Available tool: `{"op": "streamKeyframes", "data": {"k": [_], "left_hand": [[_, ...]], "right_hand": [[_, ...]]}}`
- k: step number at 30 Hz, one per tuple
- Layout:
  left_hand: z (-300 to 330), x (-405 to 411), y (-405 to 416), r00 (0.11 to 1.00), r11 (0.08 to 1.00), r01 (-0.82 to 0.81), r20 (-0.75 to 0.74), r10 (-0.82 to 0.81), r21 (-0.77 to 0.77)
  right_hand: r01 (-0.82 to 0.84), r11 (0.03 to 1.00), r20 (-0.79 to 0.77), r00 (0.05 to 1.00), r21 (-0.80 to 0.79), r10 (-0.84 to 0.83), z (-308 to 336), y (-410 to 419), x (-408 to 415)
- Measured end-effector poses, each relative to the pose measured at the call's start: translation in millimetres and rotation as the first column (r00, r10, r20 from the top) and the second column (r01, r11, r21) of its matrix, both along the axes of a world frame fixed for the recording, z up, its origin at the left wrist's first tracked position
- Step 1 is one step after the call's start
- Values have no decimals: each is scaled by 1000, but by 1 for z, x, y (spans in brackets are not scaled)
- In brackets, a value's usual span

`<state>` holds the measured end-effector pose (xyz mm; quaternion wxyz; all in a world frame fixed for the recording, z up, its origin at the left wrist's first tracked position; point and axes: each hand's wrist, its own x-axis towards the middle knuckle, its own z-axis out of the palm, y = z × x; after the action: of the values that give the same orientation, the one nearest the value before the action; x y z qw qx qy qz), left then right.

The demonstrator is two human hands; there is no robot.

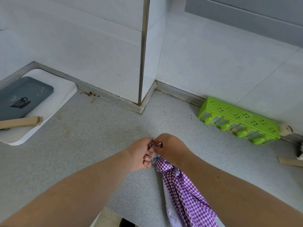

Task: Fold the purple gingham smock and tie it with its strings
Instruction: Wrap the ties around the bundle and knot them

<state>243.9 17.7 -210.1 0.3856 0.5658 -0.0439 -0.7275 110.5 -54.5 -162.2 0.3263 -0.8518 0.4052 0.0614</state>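
My left hand (141,153) and my right hand (170,149) met above the speckled grey counter (101,145), knuckles almost touching. Both had their fingers curled in, and between thumb and fingertips each pinched a piece of the thin string (152,143) at the top of the purple checked smock (185,190). How the string ran between my fingers was too small to make out, so I could not tell whether a knot was there.

The smock was gathered into a long narrow bundle. Its top end was bunched just under my right palm, and the rest trailed down toward me beneath my right forearm, reaching the near edge of the counter. A pale lining showed along its left side near the bottom. A bit of blue-and-white trim peeked out beside the gathered top.

To my far left a white tray (54,112) lay on the counter against the wall, with a dark grey tray (24,95) resting inside it and a flat piece of brown cardboard (21,122) lying across their near edge. To my right a bright green rack (237,120) sat along the foot of the tiled wall (82,46), holding a row of small clear containers. Another scrap of cardboard (290,161) lay at the right edge.
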Motion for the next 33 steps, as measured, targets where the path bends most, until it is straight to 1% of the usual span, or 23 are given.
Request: {"op": "streamKeyframes", "data": {"k": [3,7,11,13,17,21,24,27,30,31,33], "left_hand": [[-2,-3,-2,999,999,-44,20,44,10],[-4,-3,-1,993,994,-99,68,96,38],[-5,-3,1,986,988,-154,70,152,26],[-5,-3,2,986,988,-155,61,154,8],[-9,0,5,991,991,-128,38,129,-44],[-13,4,8,992,986,-120,23,124,-119],[-16,6,10,987,985,-70,133,91,-157],[-15,5,11,958,990,-16,281,56,-143],[-9,5,12,911,990,-3,409,60,-138],[-8,6,13,878,989,51,479,23,-140],[-7,9,15,770,968,212,634,-78,-137]], "right_hand": [[-5,1000,14,1000,-7,5,-1,3,0],[33,999,40,999,40,-34,-2,6,1],[144,980,75,985,140,-156,-7,7,0],[206,961,86,971,184,-224,-12,8,-1],[349,885,114,910,307,-399,-16,5,1],[407,822,109,869,398,-483,-14,1,1],[412,813,101,866,410,-490,-14,-1,1],[341,866,115,907,365,-405,-13,-1,-1],[240,942,121,954,233,-273,-11,3,-5],[199,967,108,970,161,-217,-10,4,-6],[118,993,65,991,21,-119,-9,5,-6]]}}
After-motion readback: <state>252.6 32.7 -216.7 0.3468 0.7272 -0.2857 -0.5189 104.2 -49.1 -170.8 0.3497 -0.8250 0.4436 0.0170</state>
